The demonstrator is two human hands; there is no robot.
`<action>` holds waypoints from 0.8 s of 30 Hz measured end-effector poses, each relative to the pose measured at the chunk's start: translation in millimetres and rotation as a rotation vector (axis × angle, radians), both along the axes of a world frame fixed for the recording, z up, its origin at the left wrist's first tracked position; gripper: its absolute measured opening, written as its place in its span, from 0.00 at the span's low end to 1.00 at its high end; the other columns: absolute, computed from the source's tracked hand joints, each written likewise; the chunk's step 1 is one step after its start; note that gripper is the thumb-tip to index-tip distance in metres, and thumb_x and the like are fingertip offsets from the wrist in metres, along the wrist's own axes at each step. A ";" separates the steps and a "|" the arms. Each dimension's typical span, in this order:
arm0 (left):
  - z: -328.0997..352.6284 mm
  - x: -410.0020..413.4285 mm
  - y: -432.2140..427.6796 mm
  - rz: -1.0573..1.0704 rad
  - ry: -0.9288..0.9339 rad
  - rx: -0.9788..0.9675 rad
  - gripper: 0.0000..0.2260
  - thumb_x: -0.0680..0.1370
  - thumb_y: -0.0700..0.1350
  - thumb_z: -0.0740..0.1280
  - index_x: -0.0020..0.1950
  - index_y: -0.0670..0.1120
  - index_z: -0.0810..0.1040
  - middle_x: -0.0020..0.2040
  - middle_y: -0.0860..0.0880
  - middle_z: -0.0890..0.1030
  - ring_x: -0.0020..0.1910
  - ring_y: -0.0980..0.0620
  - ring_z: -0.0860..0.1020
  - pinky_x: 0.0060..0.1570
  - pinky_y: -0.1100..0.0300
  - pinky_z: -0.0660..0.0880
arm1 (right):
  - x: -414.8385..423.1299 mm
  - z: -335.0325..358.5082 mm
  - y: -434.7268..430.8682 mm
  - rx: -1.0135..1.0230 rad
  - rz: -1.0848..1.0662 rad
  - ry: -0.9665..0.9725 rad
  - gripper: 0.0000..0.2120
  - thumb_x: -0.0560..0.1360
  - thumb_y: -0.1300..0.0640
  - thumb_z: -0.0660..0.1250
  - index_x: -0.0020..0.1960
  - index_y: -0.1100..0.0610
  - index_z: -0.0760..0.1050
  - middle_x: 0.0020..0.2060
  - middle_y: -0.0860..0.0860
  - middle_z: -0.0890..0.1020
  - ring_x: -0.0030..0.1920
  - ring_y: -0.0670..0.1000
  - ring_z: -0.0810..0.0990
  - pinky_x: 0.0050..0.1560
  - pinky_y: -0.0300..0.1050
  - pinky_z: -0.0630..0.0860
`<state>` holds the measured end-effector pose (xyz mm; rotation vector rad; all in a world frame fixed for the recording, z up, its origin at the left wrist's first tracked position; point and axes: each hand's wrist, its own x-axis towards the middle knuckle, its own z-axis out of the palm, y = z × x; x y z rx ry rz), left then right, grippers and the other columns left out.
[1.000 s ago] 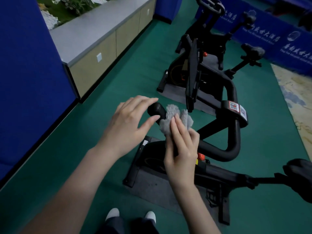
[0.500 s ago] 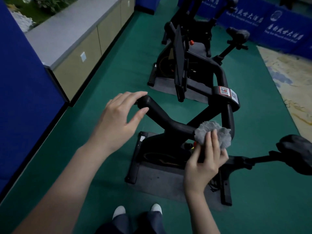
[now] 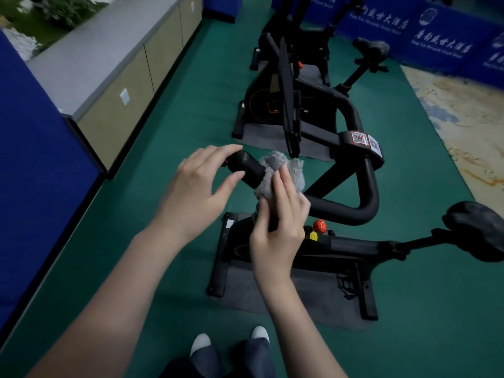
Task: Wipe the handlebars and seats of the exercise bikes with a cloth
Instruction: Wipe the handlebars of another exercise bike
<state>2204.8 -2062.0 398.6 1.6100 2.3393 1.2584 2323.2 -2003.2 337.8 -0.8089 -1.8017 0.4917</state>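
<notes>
The right hand (image 3: 275,236) is gripping the grey cloth (image 3: 283,170) round the near handlebar (image 3: 246,167), and the left hand (image 3: 196,192) is holding its fingers loosely wide beside the tip. The seat (image 3: 477,230) and farther bikes (image 3: 272,105) are seemingly awaiting wiping.

Bare arms (image 3: 131,282) stretch forward and down. The left hand (image 3: 199,186) arches open, fingers nearly straight and thumb spread below them. The right hand (image 3: 278,227) curls fingers and thumb round a cloth (image 3: 283,170).
</notes>
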 end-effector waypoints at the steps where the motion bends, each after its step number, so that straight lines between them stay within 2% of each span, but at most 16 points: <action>1: 0.1 -0.6 -0.5 -0.003 -0.001 0.000 0.16 0.78 0.45 0.65 0.65 0.44 0.74 0.55 0.48 0.78 0.56 0.49 0.74 0.59 0.53 0.69 | 3.8 -1.6 1.0 0.003 -0.011 -0.019 0.18 0.76 0.69 0.65 0.66 0.65 0.73 0.66 0.54 0.74 0.63 0.52 0.71 0.63 0.49 0.70; 3: 0.0 -1.5 -1.2 -0.011 -0.005 -0.002 0.16 0.78 0.45 0.65 0.65 0.45 0.74 0.54 0.48 0.78 0.56 0.49 0.74 0.59 0.51 0.70 | 15.1 -5.0 3.9 -0.001 -0.058 -0.068 0.18 0.75 0.70 0.66 0.65 0.66 0.74 0.65 0.55 0.76 0.60 0.54 0.72 0.62 0.50 0.72; 5: -0.2 -2.2 -1.4 -0.017 -0.010 -0.005 0.16 0.79 0.45 0.65 0.66 0.45 0.73 0.54 0.48 0.78 0.56 0.49 0.74 0.59 0.49 0.71 | 23.6 -6.2 3.8 0.001 -0.099 -0.102 0.17 0.74 0.70 0.67 0.63 0.65 0.75 0.63 0.54 0.77 0.58 0.53 0.71 0.62 0.45 0.71; 9: -0.8 -3.9 -0.8 -0.030 -0.030 -0.006 0.16 0.79 0.46 0.65 0.66 0.46 0.73 0.54 0.48 0.78 0.56 0.48 0.74 0.59 0.47 0.71 | 26.9 0.2 -11.1 -0.151 -0.083 0.029 0.18 0.73 0.68 0.70 0.62 0.61 0.77 0.62 0.50 0.78 0.61 0.50 0.74 0.64 0.39 0.68; 12: -0.4 -6.4 -0.9 -0.039 -0.021 -0.019 0.17 0.78 0.47 0.65 0.66 0.46 0.73 0.55 0.48 0.78 0.57 0.48 0.75 0.59 0.46 0.71 | 31.3 -0.3 -30.1 -0.385 -0.028 0.176 0.22 0.71 0.62 0.71 0.65 0.56 0.74 0.62 0.47 0.77 0.66 0.49 0.74 0.66 0.50 0.71; 14: 0.4 -8.5 -1.2 -0.048 -0.014 -0.021 0.17 0.78 0.47 0.65 0.66 0.46 0.73 0.55 0.48 0.78 0.56 0.49 0.75 0.58 0.46 0.71 | 34.6 -3.5 -38.6 -0.454 -0.005 0.175 0.24 0.70 0.64 0.73 0.65 0.56 0.74 0.61 0.48 0.77 0.64 0.50 0.75 0.64 0.55 0.73; 16: 1.9 -10.7 -2.0 -0.059 -0.024 -0.019 0.16 0.79 0.47 0.64 0.66 0.46 0.74 0.54 0.49 0.78 0.56 0.49 0.75 0.59 0.47 0.71 | 37.4 -5.6 -42.1 -0.339 0.014 0.086 0.22 0.68 0.69 0.74 0.61 0.59 0.77 0.59 0.50 0.78 0.62 0.48 0.76 0.62 0.52 0.75; 19: 3.9 -13.4 -3.0 -0.085 -0.066 0.006 0.14 0.80 0.45 0.61 0.66 0.45 0.75 0.55 0.50 0.79 0.57 0.50 0.75 0.60 0.52 0.70 | 33.3 1.2 -36.4 -0.047 0.103 -0.013 0.18 0.69 0.72 0.71 0.57 0.65 0.78 0.57 0.54 0.79 0.61 0.47 0.76 0.63 0.41 0.71; 24: 8.1 -19.8 -1.7 -0.092 -0.218 0.071 0.12 0.79 0.34 0.61 0.59 0.42 0.79 0.54 0.50 0.79 0.56 0.56 0.76 0.58 0.69 0.68 | 7.8 22.8 8.3 0.406 0.293 -0.121 0.14 0.71 0.73 0.69 0.56 0.68 0.79 0.59 0.59 0.79 0.54 0.58 0.76 0.60 0.46 0.70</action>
